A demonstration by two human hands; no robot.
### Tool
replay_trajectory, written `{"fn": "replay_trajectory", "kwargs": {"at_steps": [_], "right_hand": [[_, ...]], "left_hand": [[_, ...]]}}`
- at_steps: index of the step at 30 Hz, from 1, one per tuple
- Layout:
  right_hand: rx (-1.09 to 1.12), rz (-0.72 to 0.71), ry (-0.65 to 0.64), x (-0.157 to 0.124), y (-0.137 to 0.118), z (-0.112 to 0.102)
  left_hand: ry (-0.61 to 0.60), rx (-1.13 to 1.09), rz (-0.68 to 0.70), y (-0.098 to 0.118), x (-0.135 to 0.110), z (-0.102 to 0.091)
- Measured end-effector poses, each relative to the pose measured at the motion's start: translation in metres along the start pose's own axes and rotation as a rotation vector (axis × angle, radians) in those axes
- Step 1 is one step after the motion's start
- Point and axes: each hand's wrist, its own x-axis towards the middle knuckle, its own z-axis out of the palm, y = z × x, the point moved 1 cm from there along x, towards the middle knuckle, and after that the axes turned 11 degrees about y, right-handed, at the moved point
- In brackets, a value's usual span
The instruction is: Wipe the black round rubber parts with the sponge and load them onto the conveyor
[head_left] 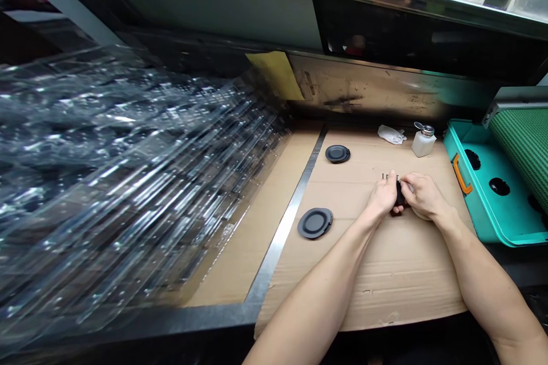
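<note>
**Our left hand (382, 194) and right hand (423, 195) pinch a black piece (400, 194)**

We hold the piece between both hands, above a cardboard sheet (385, 291). Our curled fingers (391, 182) press in from each side and hide most of it; only a dark edge shows, so we cannot tell its exact shape.

We count two black discs, the far one (337, 153) and the near one (315, 223), both round and lying flat on the cardboard, well left of our hands. Beyond the hands lie one white tissue (391, 134) and one pump bottle (423, 141). To the right sits one teal tray (483, 205) with an orange handle (461, 174). A blurred stack of clear plastic (107, 182) fills the left.
</note>
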Motion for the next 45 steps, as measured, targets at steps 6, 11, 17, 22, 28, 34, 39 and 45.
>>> {"fn": "replay_trajectory", "kwargs": {"at_steps": [6,11,17,22,28,34,39,45], "right_hand": [[-0.037,0.037,-0.116,-0.001,-0.003,-0.009],[-0.072,0.014,-0.055,-0.002,-0.005,-0.012],[-0.112,0.071,-0.063,-0.003,0.004,-0.018],[-0.253,0.203,0.065,-0.001,0.029,-0.016],[-0.350,0.219,0.133,-0.001,0.038,-0.014],[-0.240,0.269,-0.083,-0.011,0.018,-0.036],[-0.157,0.158,-0.255,-0.019,0.020,-0.035],[0.130,0.108,0.181,-0.006,0.007,-0.019]], "left_hand": [[0.006,0.016,0.024,0.003,-0.007,-0.001],[-0.015,0.042,0.051,0.000,-0.009,0.001],[-0.017,-0.337,-0.110,0.005,-0.002,-0.009],[-0.131,-0.615,-0.364,0.017,0.004,-0.027],[-0.220,-0.703,-0.330,0.022,0.000,-0.025],[-0.096,-0.694,-0.109,0.028,-0.009,-0.020],[-0.166,-0.749,-0.089,0.029,-0.016,-0.026],[-0.085,-0.861,-0.073,0.015,-0.011,-0.023]]}}
